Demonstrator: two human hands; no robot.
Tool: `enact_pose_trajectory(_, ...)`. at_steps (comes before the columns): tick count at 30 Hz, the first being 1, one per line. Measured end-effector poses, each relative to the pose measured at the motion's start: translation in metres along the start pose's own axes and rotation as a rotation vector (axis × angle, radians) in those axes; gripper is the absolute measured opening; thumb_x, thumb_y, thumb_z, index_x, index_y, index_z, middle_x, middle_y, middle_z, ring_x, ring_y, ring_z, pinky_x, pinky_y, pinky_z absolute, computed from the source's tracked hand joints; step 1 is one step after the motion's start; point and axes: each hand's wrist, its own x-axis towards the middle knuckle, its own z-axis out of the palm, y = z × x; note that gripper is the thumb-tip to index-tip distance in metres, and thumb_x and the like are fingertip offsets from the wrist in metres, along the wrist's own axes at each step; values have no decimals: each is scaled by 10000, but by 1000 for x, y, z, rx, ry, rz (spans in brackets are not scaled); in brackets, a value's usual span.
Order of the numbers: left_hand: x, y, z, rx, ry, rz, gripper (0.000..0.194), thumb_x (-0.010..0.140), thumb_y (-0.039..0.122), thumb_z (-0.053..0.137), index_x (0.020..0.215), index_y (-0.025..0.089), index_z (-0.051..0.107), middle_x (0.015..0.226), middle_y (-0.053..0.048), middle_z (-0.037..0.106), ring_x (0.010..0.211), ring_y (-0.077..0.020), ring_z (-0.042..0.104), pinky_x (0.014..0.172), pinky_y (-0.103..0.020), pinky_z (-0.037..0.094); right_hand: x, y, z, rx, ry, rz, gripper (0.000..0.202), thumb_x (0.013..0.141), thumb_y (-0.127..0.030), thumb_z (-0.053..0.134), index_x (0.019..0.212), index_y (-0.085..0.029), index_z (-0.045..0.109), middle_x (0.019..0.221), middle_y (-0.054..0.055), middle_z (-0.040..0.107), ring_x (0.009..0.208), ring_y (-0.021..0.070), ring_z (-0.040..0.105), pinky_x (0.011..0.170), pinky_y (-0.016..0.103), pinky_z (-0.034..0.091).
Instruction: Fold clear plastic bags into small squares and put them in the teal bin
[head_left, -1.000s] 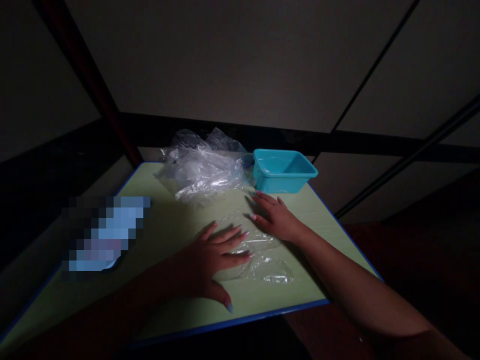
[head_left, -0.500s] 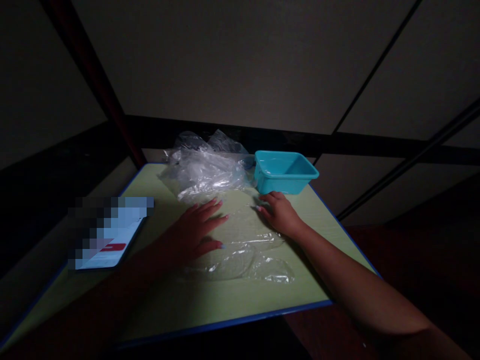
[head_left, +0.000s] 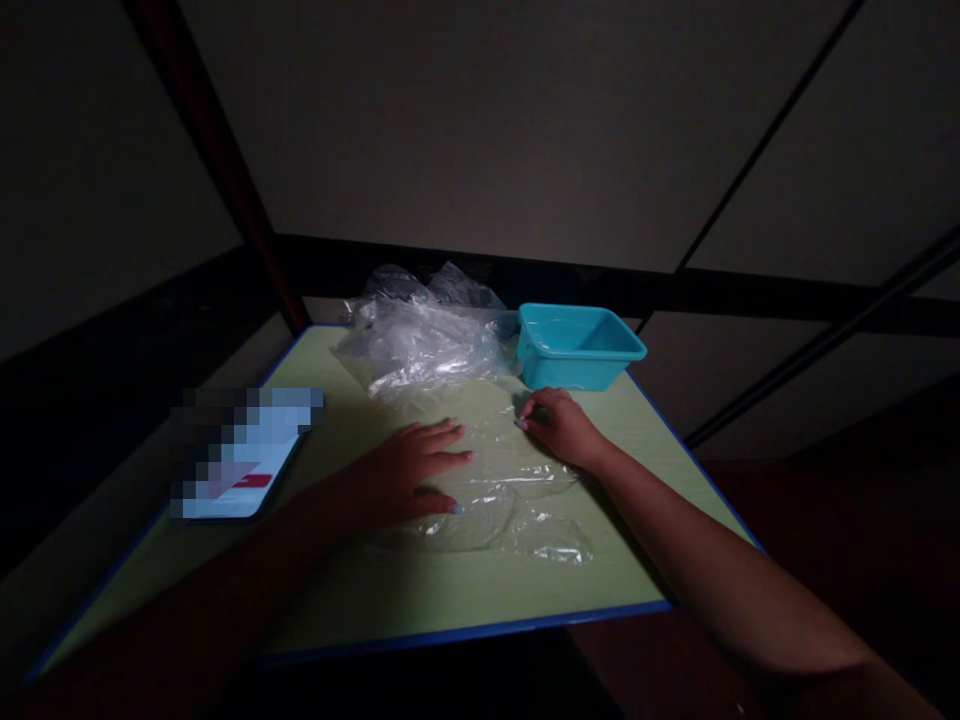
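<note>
A clear plastic sheet or bag (head_left: pixel 480 520) lies spread on the pale green table (head_left: pixel 420 610). My left hand (head_left: pixel 420 470) rests flat on its left part with the fingers spread. At the sheet's upper right corner, my right hand (head_left: pixel 556 425) has its thumb and fingertips pressed together; the plastic's edge runs to those fingertips. Behind both hands sits a crumpled heap of clear plastic (head_left: pixel 427 340). A turquoise basin (head_left: pixel 581 365) stands just beyond my right hand, beside the heap.
On the table's left side lies a phone (head_left: pixel 262 470) with a lit screen, partly pixelated. The table has a blue edge. Dark panelled walls (head_left: pixel 480 130) rise behind it.
The fingers of my right hand have closed together at the plastic's corner. My left hand has moved slightly toward me over the sheet. The whole view has shifted a little.
</note>
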Motion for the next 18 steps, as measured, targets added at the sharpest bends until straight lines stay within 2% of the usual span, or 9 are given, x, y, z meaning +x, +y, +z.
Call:
enact_pose_trajectory(4, -2, -7, 1, 30, 56, -49, 624, 874, 600, 528, 1372, 224, 522, 1538, -143, 314, 1436, -342, 241, 1120, -542, 272, 4, -1, 4, 6, 21, 53, 230, 815, -309, 674, 1008, -200, 613, 1011, 88, 660, 966, 261, 552, 781, 378, 405)
enact_pose_trajectory(7, -3, -10, 4, 54, 67, -79, 633, 845, 642, 539, 1365, 281, 527, 1552, -126, 285, 1436, -384, 212, 1102, -603, 251, 6, -5, 7, 1, 13, 61, 170, 787, -292, 699, 914, -203, 630, 979, 88, 660, 976, 281, 539, 790, 397, 392)
enact_pose_trajectory(12, -2, -9, 5, 86, 43, -79, 615, 863, 626, 527, 1379, 292, 506, 1557, -125, 277, 1446, -364, 190, 1103, -589, 253, 3, -8, 4, 77, 16, 25, 66, 801, -233, 668, 789, -212, 606, 910, 48, 658, 954, 254, 539, 817, 385, 387)
enact_pose_trajectory(18, -3, -10, 3, 98, 41, -87, 608, 869, 606, 535, 1366, 255, 530, 1548, -161, 283, 1442, -393, 176, 1096, -594, 266, 1, -6, 5, 207, 9, -21, 70, 839, -237, 619, 836, -200, 560, 843, 12, 661, 790, 165, 583, 736, 281, 428)
